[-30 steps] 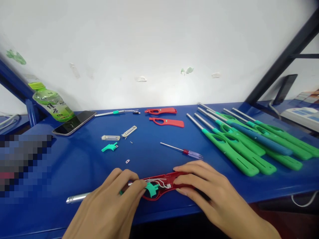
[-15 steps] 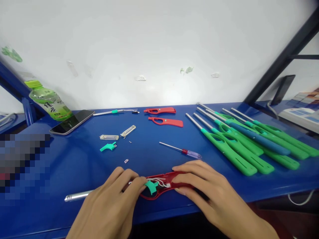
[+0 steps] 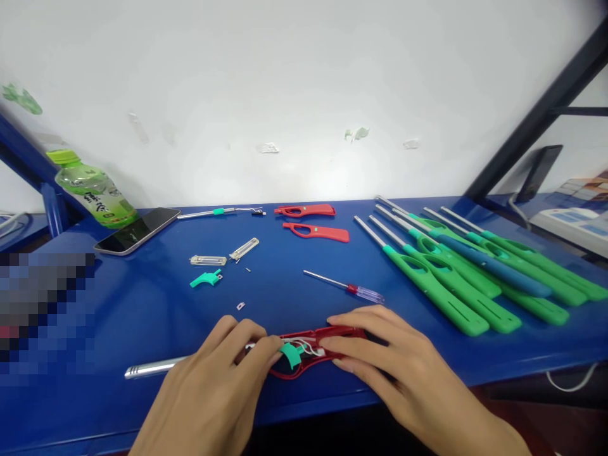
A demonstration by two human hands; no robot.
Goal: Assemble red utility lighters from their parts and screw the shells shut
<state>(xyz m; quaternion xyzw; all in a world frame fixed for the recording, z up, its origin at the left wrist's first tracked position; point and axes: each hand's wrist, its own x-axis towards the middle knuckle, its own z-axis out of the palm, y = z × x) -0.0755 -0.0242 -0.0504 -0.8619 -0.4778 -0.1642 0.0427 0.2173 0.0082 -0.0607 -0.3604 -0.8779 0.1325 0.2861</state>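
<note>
At the table's front edge lies an opened red gas lighter (image 3: 308, 365), its inside facing up. A teal trigger (image 3: 291, 356) and white wires (image 3: 310, 345) show within the shell, and its metal tube (image 3: 154, 367) sticks out to the left. My left hand (image 3: 213, 383) is closed around the tube end of the lighter, fingertips by the trigger. On the handle end, my right hand (image 3: 403, 364) grips the shell between thumb and fingers, fingertips near the wires' white end. My left palm hides part of the tube.
Beyond my hands lie a screwdriver (image 3: 363, 292), a loose teal trigger (image 3: 206, 278), clear fuel tanks (image 3: 208, 260), red shell halves (image 3: 316, 233) and a tube with wires (image 3: 202, 214). Several green lighters (image 3: 441, 297) fill the right. A phone (image 3: 137, 232) and bottle (image 3: 97, 196) stand left.
The red lighter and my left hand have shifted very slightly right. My right fingertips have moved a little left over the shell, toward the wires.
</note>
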